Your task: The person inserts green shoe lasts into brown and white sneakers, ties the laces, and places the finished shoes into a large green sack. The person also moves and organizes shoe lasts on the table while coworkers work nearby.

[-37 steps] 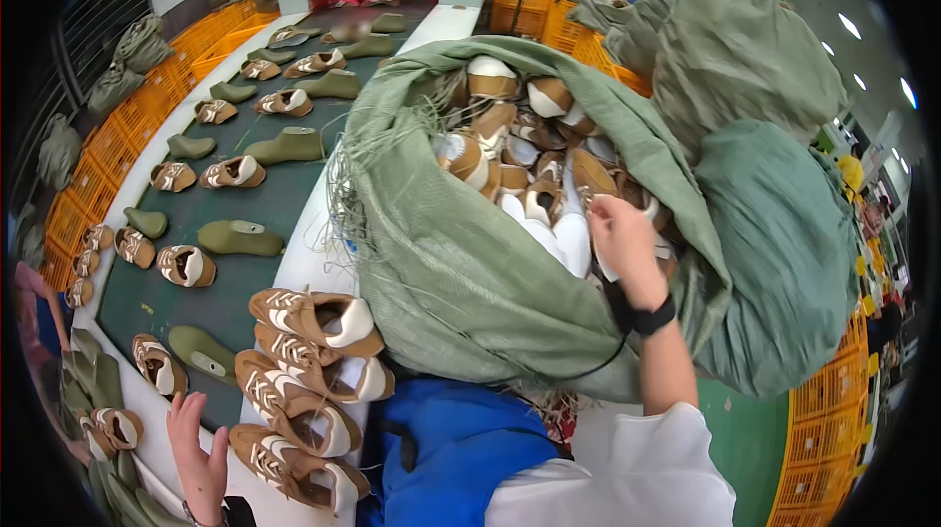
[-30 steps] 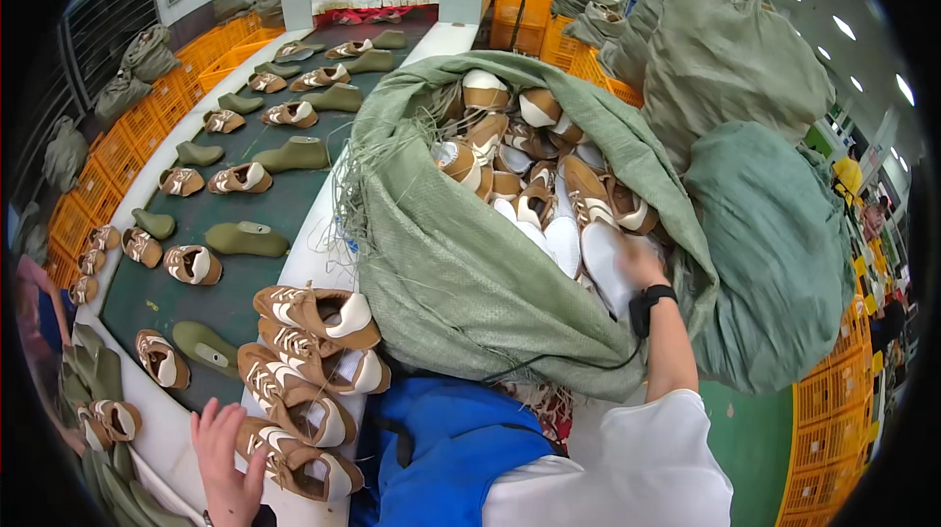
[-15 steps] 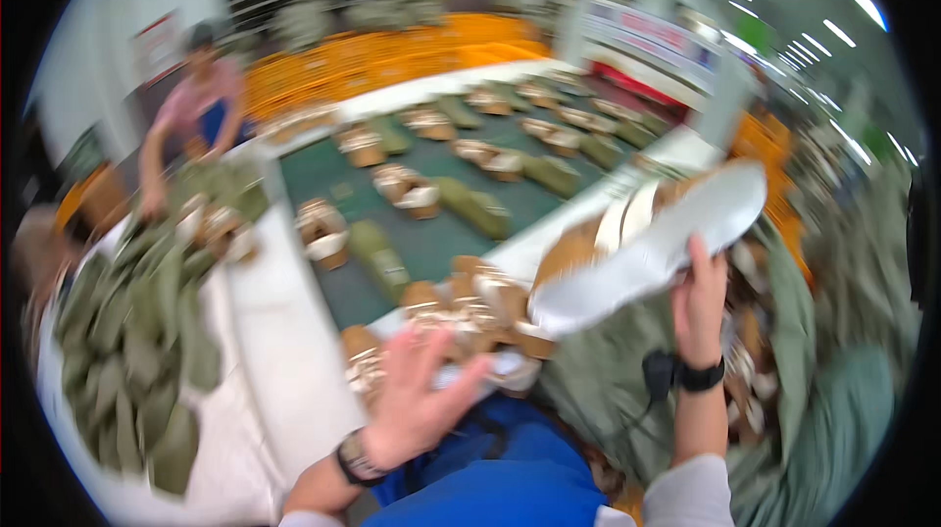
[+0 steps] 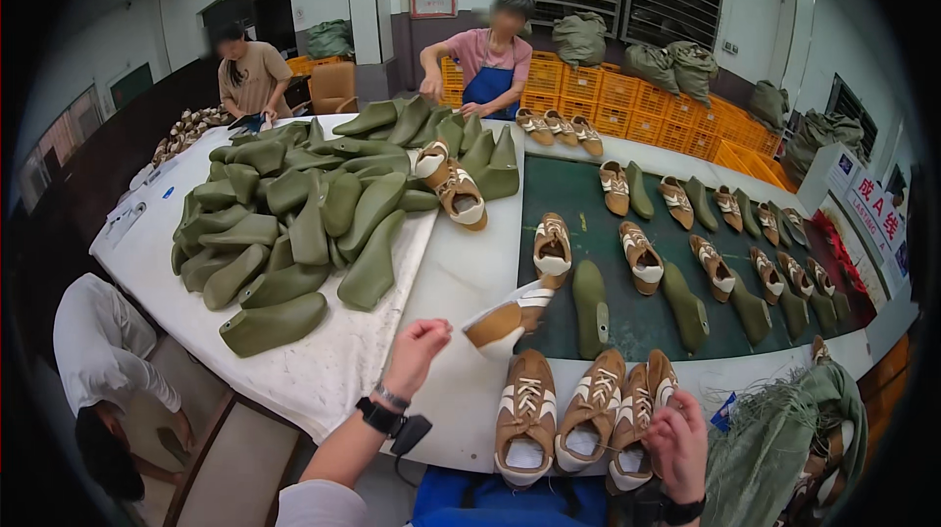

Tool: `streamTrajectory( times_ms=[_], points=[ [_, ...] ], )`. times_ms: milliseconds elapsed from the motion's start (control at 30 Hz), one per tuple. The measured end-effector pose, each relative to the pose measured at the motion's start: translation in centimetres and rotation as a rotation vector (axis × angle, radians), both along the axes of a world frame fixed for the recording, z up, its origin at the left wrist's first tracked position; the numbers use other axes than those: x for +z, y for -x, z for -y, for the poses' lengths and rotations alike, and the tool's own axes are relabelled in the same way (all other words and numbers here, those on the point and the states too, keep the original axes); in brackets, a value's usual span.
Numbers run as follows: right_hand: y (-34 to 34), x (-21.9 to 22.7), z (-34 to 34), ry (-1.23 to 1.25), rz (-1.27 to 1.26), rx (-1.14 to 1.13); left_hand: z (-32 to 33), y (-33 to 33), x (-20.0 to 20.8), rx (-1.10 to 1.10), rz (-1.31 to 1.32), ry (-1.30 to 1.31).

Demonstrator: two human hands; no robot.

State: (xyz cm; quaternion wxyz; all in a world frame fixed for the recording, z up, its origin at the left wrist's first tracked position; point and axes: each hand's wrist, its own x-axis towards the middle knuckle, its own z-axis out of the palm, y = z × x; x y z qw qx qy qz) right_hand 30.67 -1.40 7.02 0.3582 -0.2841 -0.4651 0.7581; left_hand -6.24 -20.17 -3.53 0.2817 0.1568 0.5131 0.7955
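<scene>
My left hand [image 4: 418, 354] is raised over the white table edge, thumb and fingertips pressed together. Whatever it pinches is too small to make out. Just right of it, a brown and white shoe [image 4: 495, 324] lies tilted at the belt's corner. My right hand [image 4: 678, 439] has its fingers curled beside the rightmost of several brown sneakers with white stripes and laces. These stand along the near edge, among them a left sneaker [image 4: 526, 414] and a middle sneaker [image 4: 591, 407]. Fine thread-like lines show near my right fingers; their ends cannot be traced.
A heap of green shoe lasts [image 4: 294, 203] covers the left table. Shoes and lasts lie in rows on a green conveyor belt [image 4: 627, 326]. A sack [image 4: 784, 439] stands at right. Across the table are a person in pink [image 4: 490, 61] and orange crates [image 4: 598, 91]; another person bends at lower left.
The view has swung left. The shoe held up in my right hand is no longer held there, and those fingers are now curled. My left fingers went from spread to pinched.
</scene>
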Motion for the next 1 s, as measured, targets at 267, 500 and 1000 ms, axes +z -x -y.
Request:
streamTrajectory(
  times_ms=[267, 500, 1000],
  points=[
    [-4.8, -0.8, -0.3, -0.05, 0.174, -0.212, -11.3, 0.8, -1.6, 0.296, -1.438, 0.638],
    [-4.3, -1.8, -0.6, -0.049, 0.241, -0.159, -15.9, 5.5, -3.8, -0.43, -0.819, 0.98],
    [-2.9, -1.6, -0.8, -0.034, 0.309, -0.069, -8.4, 14.9, 5.6, 0.385, -0.835, 0.498]
  ],
)
